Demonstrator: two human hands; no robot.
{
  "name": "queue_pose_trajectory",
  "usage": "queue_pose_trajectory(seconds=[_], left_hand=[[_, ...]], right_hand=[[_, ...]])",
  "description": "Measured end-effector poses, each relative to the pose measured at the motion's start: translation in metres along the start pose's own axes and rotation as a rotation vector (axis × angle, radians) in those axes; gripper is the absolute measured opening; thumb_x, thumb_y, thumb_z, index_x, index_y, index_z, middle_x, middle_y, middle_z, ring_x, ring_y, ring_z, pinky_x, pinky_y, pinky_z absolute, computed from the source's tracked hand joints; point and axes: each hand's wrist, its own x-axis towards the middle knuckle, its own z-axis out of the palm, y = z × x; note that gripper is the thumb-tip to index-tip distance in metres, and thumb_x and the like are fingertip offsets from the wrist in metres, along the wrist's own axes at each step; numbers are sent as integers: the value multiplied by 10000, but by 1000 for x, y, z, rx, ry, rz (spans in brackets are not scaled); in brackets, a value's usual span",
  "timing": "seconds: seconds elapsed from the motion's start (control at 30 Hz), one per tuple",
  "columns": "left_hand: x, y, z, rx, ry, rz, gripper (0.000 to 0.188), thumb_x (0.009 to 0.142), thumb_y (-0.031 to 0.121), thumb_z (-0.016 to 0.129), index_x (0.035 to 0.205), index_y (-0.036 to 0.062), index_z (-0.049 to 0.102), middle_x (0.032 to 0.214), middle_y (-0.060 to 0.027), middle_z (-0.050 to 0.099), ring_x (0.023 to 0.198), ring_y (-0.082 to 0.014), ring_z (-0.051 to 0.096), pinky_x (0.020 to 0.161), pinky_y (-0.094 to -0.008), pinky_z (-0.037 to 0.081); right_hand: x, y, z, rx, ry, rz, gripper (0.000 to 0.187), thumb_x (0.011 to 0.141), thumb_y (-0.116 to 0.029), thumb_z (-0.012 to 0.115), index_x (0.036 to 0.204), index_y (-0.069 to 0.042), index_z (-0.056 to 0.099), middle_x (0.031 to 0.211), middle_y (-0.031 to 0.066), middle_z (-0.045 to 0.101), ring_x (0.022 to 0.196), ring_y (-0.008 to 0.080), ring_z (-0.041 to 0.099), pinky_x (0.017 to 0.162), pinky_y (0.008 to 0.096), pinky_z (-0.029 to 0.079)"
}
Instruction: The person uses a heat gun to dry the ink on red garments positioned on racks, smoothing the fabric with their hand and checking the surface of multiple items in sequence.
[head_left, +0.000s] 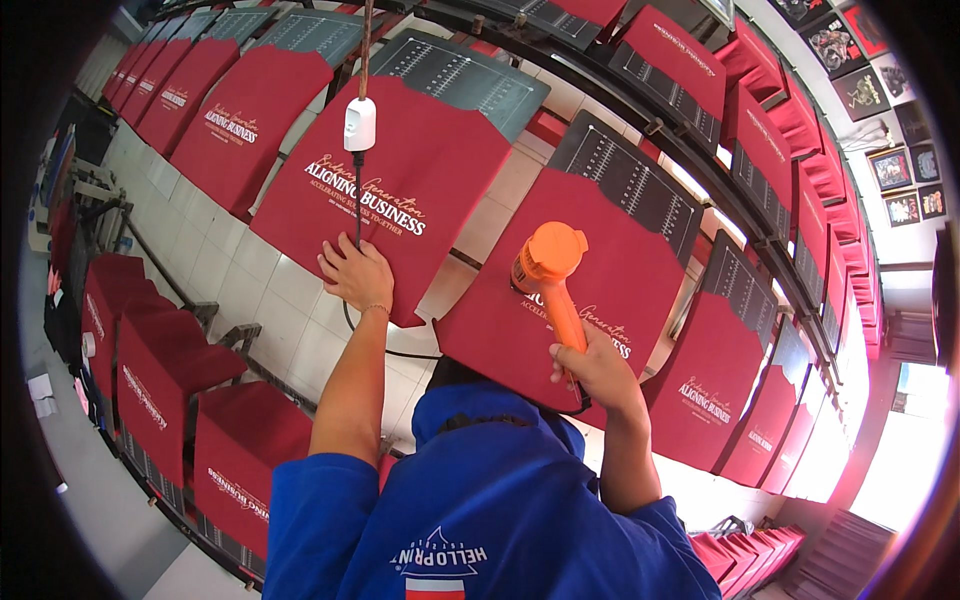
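Note:
My right hand (598, 368) is wrapped round the handle of an orange hair dryer (556, 262). The dryer's body is over the printed lettering of a dark red shirt (480, 345), which is stretched on a dark board. On the neighbouring red shirt (420, 140) to the left, my left hand (358, 272) lies near the lower edge with fingers spread. A black cord (358, 195) hangs from a white socket (359, 124) and runs down to my left hand. Part of the cord is hidden by that hand; lower down it passes toward my body.
More red printed shirts on boards line both sides, such as one at left (262, 105) and one at right (708, 385). A dark metal rail (700, 130) curves behind the boards. Further shirts (160, 380) hang at lower left. Framed pictures (888, 170) are on the far right wall.

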Motion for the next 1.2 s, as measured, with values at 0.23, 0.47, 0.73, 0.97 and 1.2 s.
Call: queue_pose_trajectory(seconds=[0.23, 0.47, 0.73, 0.97, 1.2], left_hand=[[0, -2, 4, 12, 24, 3, 440, 995, 367, 478, 1380, 159, 529, 1522, -127, 426, 1433, -343, 338, 1055, -620, 332], [0, -1, 0, -14, -7, 3, 463, 992, 365, 471, 1397, 145, 515, 1530, -145, 414, 1440, -357, 323, 1077, -617, 310], [0, -1, 0, -8, -24, -5, 469, 995, 368, 468, 1405, 143, 507, 1531, -149, 411, 1449, -356, 311, 1085, -621, 302], [0, -1, 0, -2, -20, 0, 467, 997, 367, 466, 1403, 140, 507, 1533, -153, 407, 1446, -358, 313, 1082, -621, 310], [-1, 0, -2, 12, -25, 3, 469, 1002, 373, 454, 1405, 140, 506, 1527, -154, 414, 1442, -360, 322, 1070, -620, 326]], right_hand=[[2, -1, -5, 7, 41, 0, 327, 938, -179, 617, 1186, 17, 534, 738, 33, 609, 613, 107, 616, 526, 254, 477], [-6, -4, -5, 21, 41, -3, 332, 933, -181, 619, 1183, 22, 538, 735, 33, 606, 630, 106, 634, 531, 249, 486], [-8, 2, -11, 16, 48, 5, 347, 927, -171, 622, 1201, 28, 547, 749, 31, 600, 641, 114, 642, 542, 254, 491], [-16, 4, -18, 20, 65, 61, 324, 926, -163, 616, 1178, 30, 551, 746, 34, 605, 638, 117, 639, 540, 260, 488], [-19, 8, -24, 24, 71, 47, 327, 926, -164, 619, 1180, 25, 540, 726, 38, 611, 619, 110, 627, 526, 255, 475]])
